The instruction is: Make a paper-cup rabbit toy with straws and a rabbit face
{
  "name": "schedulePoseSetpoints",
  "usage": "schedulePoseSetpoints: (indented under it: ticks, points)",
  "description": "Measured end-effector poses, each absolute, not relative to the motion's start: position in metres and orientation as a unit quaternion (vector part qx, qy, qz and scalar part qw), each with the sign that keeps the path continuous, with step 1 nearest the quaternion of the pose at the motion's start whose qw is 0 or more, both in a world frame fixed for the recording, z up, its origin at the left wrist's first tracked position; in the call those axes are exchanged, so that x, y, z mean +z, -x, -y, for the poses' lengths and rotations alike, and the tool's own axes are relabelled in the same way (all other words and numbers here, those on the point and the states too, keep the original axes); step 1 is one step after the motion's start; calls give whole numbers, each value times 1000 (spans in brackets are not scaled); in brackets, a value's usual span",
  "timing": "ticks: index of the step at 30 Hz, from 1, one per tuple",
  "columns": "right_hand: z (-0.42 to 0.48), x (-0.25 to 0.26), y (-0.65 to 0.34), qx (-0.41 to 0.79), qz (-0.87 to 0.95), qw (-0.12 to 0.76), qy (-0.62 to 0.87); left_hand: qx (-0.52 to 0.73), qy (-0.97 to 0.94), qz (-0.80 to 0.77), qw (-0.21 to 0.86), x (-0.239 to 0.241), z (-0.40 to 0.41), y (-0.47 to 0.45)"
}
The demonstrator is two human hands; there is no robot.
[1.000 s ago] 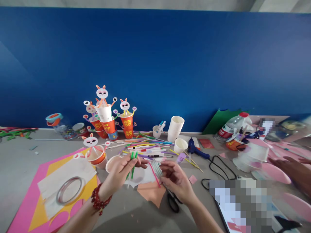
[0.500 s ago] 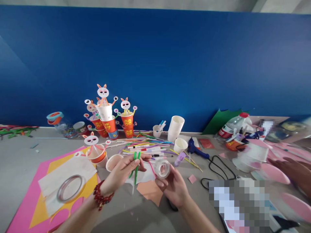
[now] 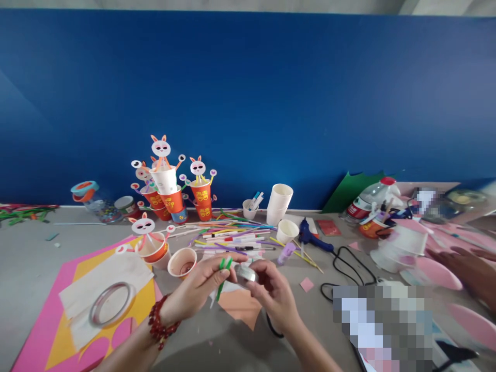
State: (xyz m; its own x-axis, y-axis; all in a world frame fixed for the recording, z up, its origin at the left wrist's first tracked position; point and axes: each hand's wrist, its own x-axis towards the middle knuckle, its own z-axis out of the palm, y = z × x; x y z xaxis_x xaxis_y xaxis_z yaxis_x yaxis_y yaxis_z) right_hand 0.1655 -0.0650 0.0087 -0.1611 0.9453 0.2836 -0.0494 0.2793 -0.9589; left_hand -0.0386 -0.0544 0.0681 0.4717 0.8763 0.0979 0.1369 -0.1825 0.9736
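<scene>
My left hand (image 3: pixel 199 287), with a red bead bracelet at the wrist, is closed on green pipe cleaners (image 3: pixel 223 279); a thin white stick shows below the fingers. In my right hand (image 3: pixel 277 294) is a small roll of clear tape (image 3: pixel 246 274), its side turned toward the left hand. The two hands are close together above a piece of orange paper (image 3: pixel 240 305). Behind the left wrist stands an open paper cup (image 3: pixel 182 262). A rabbit figure on a cup (image 3: pixel 150 245) is just left of it.
More rabbit cups (image 3: pixel 170 199) stand stacked at the back left. Markers and pipe cleaners (image 3: pixel 232 237) lie across the middle. A blue glue gun (image 3: pixel 312 237) with its black cord is to the right. Another person's hand (image 3: pixel 465 271) rests at far right. A large tape ring (image 3: pixel 110 305) lies at left.
The tape roll has turned from face-on to edge-on and shifted left, closer to my left hand. The green pipe cleaners have tilted in my left fingers.
</scene>
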Motion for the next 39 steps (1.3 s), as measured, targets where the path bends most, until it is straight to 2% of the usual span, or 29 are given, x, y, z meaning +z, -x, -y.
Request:
schedulePoseSetpoints:
  ticks: [3, 10, 19, 39]
  points:
    - [66, 11, -168, 359, 658, 514, 417, 360, -714, -396, 451, 69, 57, 38]
    - [69, 20, -166, 257, 687, 468, 493, 382, -738, -451, 325, 67, 65, 37]
    - [68, 18, -164, 101, 755, 429, 486, 338, -745, -456, 351, 51, 69, 22]
    - [63, 18, -162, 25, 786, 401, 469, 357, -736, -470, 332, 43, 65, 15]
